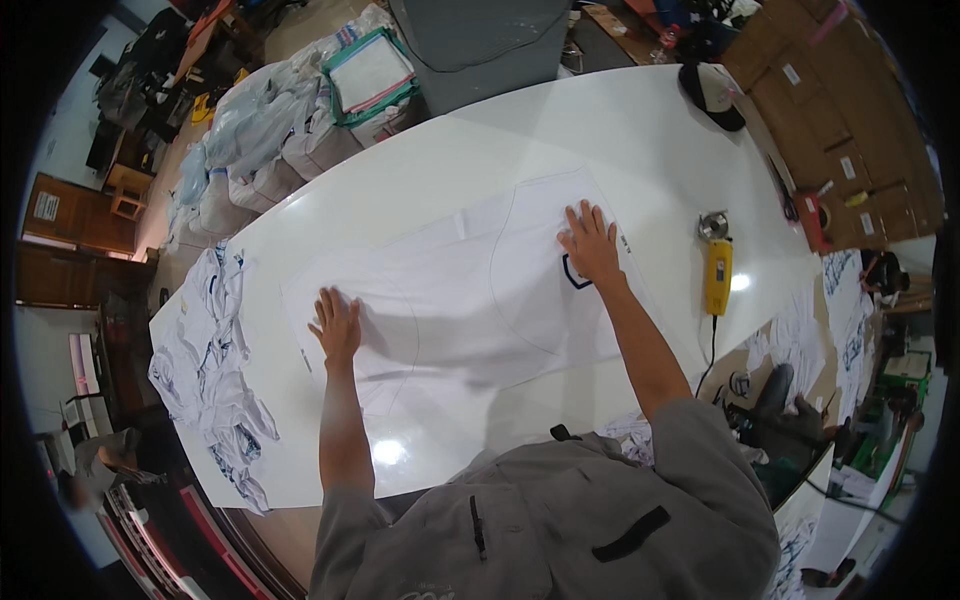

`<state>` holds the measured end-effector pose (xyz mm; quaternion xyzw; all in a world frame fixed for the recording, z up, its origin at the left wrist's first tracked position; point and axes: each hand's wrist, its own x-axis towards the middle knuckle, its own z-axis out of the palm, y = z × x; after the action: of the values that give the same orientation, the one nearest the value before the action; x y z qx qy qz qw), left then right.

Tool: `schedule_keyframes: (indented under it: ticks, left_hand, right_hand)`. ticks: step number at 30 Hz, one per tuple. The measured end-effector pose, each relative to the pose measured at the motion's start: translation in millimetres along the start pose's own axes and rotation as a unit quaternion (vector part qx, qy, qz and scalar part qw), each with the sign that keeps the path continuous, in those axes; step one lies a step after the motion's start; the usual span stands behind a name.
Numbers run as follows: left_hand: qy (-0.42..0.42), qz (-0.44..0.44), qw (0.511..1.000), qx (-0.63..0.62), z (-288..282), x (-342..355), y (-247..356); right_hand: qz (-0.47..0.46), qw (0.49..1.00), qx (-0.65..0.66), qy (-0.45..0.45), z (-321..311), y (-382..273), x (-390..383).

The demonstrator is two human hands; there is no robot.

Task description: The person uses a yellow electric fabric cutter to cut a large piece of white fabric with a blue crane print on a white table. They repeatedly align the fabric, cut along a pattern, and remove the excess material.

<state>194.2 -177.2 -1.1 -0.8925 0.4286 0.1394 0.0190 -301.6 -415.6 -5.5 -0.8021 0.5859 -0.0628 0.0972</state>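
A wide white sheet, which looks like cloth, lies across the white table with thin curved outlines on it and a small dark-blue outlined mark near its right part. My left hand rests flat on its left part, fingers spread. On the upper right part lies my right hand, palm down with fingers apart, just above the dark-blue mark. Faint creases run through the sheet between the two hands. Neither hand grasps anything. To the right of the sheet, a yellow electric rotary cutter with a round metal blade head lies on the table.
Crumpled white and blue cloth scraps cover the table's left end. A dark and light cap sits at the far right corner. The cutter's black cord runs off the near right edge. Stuffed sacks and a grey bin stand beyond the table.
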Motion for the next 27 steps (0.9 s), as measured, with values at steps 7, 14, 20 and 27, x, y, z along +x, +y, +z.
schedule_keyframes:
  ticks: [7,14,20,27]
  left_hand:
    - [-0.008,-0.013,0.999,-0.037,-24.9,99.2,45.6]
    - [0.144,-0.041,0.988,-0.044,7.7,24.0,45.7]
    - [0.069,-0.118,0.991,0.004,61.7,-138.6,-7.7]
    - [0.011,-0.17,0.984,0.059,52.6,-220.1,-28.3]
  right_hand:
    - [-0.014,0.999,-0.042,-0.007,3.4,11.5,115.4]
    - [-0.014,0.996,0.006,0.088,10.4,15.4,57.3]
    - [0.016,1.0,0.006,-0.016,-7.2,7.2,-120.5]
    - [0.057,0.998,0.037,0.005,-20.4,20.3,-202.2]
